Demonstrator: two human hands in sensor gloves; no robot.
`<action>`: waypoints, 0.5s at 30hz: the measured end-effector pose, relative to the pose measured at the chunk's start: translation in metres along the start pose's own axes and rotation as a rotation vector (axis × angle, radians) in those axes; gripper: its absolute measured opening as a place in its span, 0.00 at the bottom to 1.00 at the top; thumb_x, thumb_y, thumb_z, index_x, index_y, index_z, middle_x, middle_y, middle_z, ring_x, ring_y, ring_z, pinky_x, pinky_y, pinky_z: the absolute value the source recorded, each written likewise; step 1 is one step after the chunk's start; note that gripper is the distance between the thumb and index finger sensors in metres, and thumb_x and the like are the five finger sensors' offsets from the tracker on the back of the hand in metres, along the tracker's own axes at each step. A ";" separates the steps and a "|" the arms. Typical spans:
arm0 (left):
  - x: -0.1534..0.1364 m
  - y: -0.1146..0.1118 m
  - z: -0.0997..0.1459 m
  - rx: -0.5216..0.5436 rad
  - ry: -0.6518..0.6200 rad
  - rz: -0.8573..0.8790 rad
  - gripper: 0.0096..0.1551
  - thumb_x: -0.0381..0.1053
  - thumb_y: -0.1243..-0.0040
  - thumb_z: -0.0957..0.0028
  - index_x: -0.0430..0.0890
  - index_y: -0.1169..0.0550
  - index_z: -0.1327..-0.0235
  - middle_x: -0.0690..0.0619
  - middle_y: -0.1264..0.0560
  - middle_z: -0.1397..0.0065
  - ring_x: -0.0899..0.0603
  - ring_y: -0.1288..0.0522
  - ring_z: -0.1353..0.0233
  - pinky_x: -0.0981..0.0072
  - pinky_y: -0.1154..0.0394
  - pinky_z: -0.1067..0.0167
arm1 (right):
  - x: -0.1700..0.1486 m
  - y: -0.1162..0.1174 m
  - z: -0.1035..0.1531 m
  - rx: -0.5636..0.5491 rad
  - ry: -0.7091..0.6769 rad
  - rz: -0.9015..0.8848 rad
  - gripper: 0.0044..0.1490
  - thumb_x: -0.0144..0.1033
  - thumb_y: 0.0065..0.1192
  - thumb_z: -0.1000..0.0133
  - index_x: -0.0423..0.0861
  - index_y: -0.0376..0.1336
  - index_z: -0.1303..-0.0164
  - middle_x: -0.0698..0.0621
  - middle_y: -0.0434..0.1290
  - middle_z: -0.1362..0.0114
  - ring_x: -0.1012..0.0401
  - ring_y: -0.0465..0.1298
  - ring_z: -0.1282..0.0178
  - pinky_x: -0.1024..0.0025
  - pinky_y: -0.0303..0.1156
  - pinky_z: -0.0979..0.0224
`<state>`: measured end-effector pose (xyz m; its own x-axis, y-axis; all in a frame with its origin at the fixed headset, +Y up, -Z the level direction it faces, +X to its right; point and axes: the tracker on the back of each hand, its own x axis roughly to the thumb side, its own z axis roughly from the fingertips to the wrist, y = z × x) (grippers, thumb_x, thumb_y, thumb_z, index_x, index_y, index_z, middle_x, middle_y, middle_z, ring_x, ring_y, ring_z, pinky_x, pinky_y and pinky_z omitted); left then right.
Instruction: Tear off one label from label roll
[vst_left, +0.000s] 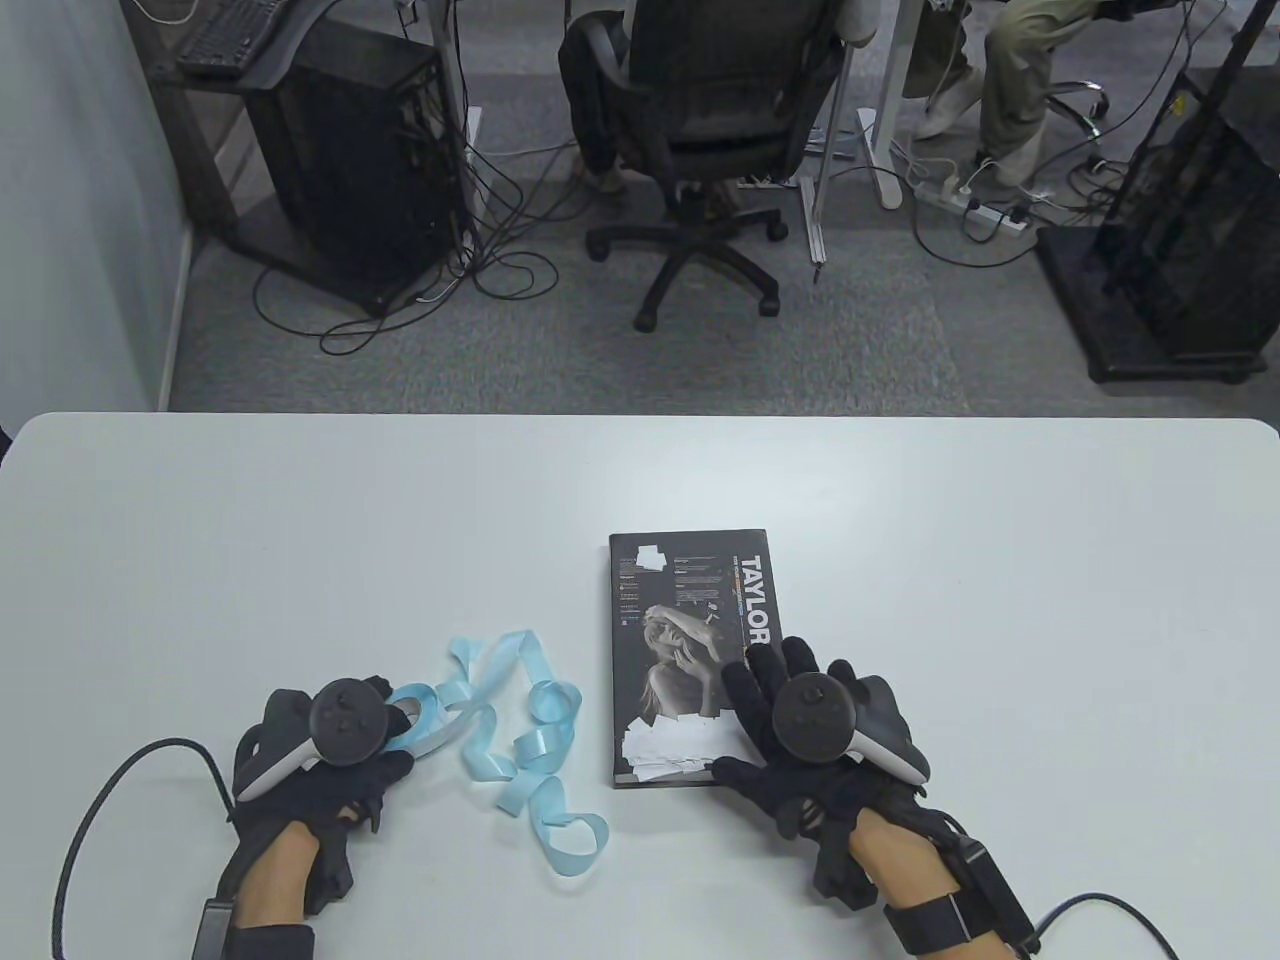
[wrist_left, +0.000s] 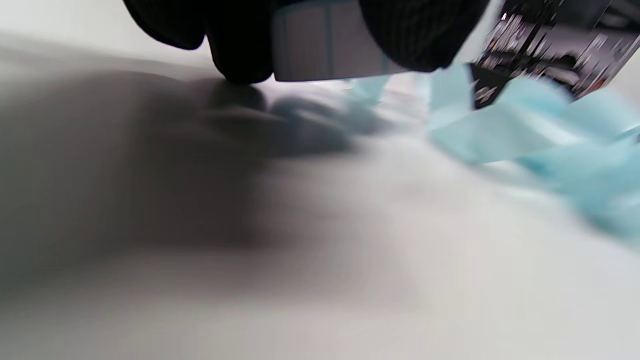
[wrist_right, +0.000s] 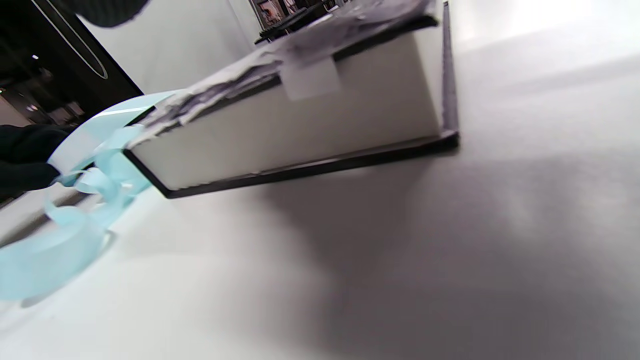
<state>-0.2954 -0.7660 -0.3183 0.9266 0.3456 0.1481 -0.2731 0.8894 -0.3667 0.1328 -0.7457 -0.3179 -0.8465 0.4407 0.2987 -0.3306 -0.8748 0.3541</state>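
My left hand grips the label roll low over the table's near left. In the left wrist view my gloved fingers pinch the roll, which shows white labels on pale blue backing. A long curled strip of blue backing trails from the roll to the right, also seen in the left wrist view. My right hand rests flat with fingers spread on the near right corner of a black book. Several white labels are stuck on the book's near end.
The book lies flat on the white table, its page edge facing the right wrist view, with labels hanging over the cover edge. The blue strip lies just left of it. Chairs and cables are on the floor beyond the table.
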 end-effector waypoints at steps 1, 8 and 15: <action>0.006 0.000 0.000 0.007 -0.033 0.041 0.33 0.55 0.42 0.53 0.43 0.32 0.36 0.40 0.49 0.19 0.36 0.31 0.24 0.40 0.37 0.30 | 0.003 -0.001 0.001 -0.016 -0.023 -0.016 0.54 0.66 0.53 0.53 0.61 0.33 0.26 0.52 0.27 0.19 0.49 0.23 0.19 0.39 0.18 0.29; 0.069 -0.001 0.005 0.005 -0.324 0.227 0.34 0.56 0.42 0.53 0.43 0.32 0.36 0.40 0.49 0.19 0.36 0.32 0.24 0.40 0.37 0.30 | 0.049 -0.005 0.016 -0.262 -0.258 -0.077 0.50 0.56 0.66 0.53 0.55 0.47 0.25 0.47 0.45 0.17 0.45 0.45 0.15 0.36 0.36 0.22; 0.114 -0.009 0.019 -0.031 -0.479 0.185 0.34 0.56 0.42 0.53 0.43 0.32 0.36 0.40 0.49 0.19 0.36 0.33 0.24 0.39 0.38 0.30 | 0.095 0.015 0.026 -0.318 -0.387 -0.047 0.46 0.55 0.70 0.55 0.50 0.57 0.29 0.43 0.59 0.21 0.43 0.61 0.20 0.37 0.48 0.22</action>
<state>-0.1921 -0.7284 -0.2802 0.6394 0.6011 0.4795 -0.4069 0.7936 -0.4523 0.0587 -0.7116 -0.2616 -0.6302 0.4709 0.6173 -0.5266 -0.8435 0.1058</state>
